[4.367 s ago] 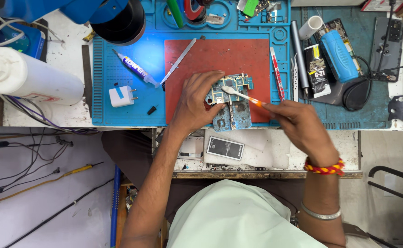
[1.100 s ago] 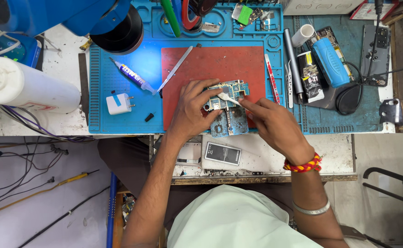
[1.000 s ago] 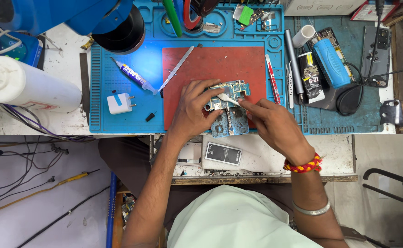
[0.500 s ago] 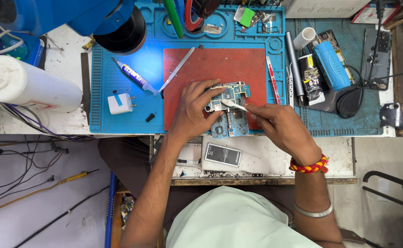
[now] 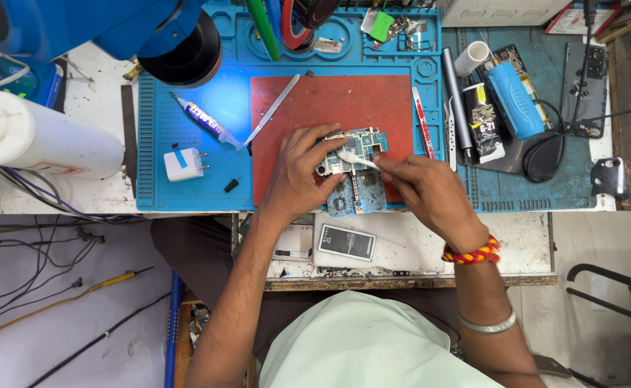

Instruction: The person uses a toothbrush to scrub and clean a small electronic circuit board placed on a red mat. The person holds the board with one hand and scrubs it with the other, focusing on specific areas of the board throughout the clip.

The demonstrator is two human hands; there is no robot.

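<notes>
A blue-green phone circuit board (image 5: 362,188) lies on the red mat (image 5: 344,100) of a blue work mat (image 5: 186,194). My left hand (image 5: 297,176) presses on the board's left side and holds it down. My right hand (image 5: 430,190) grips a thin white brush (image 5: 355,159), whose tip rests on the top part of the board. A red and yellow thread band and a metal bangle sit on my right wrist.
A large white bottle (image 5: 42,140) lies at the left. A white charger plug (image 5: 184,164), a small glue tube (image 5: 204,120) and metal tweezers (image 5: 272,110) lie left of the red mat. A blue cylinder (image 5: 513,100), pens and a phone back (image 5: 585,72) lie right. A microscope lens (image 5: 182,54) hangs above.
My right hand has shifted a little to the right and the white brush tip has moved across the top of the board. My left hand stays pressed on the board.
</notes>
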